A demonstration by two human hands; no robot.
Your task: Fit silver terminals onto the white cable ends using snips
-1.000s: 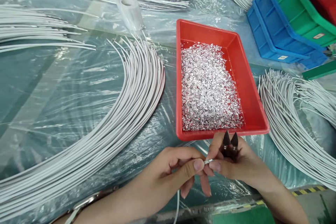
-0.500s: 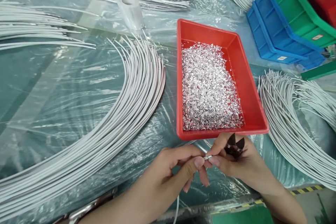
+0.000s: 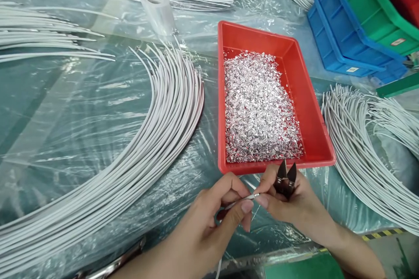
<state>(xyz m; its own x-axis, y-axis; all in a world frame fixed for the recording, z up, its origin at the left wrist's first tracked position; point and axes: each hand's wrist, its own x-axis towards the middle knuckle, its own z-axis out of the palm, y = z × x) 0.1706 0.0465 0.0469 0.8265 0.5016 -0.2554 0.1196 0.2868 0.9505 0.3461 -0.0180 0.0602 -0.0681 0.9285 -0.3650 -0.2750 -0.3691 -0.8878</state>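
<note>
My left hand (image 3: 209, 213) pinches a thin white cable (image 3: 248, 198) near its end, between thumb and forefinger. The cable's lower part hangs below that hand toward the front edge. At the silvery tip, the thumb and forefinger of my right hand (image 3: 299, 209) are closed. Cutting nippers (image 3: 285, 182) with dark, parted jaws rest in the same right palm, pointing up; their handles are hidden by the hand. Just beyond both hands stands a red tray (image 3: 221, 109) holding a heap of small silvery foil scraps (image 3: 262, 109).
A large curved bundle of white cables (image 3: 163, 139) lies to the left, another cable bundle (image 3: 347, 139) to the right. A clear film roll (image 3: 159, 13) stands farther back. Stacked blue bins (image 3: 343, 22) and a green bin (image 3: 369, 4) occupy the far right.
More of the cable now shows between my hands, its end lying across my left fingers. The nippers have turned slightly and shifted left with my right hand.
</note>
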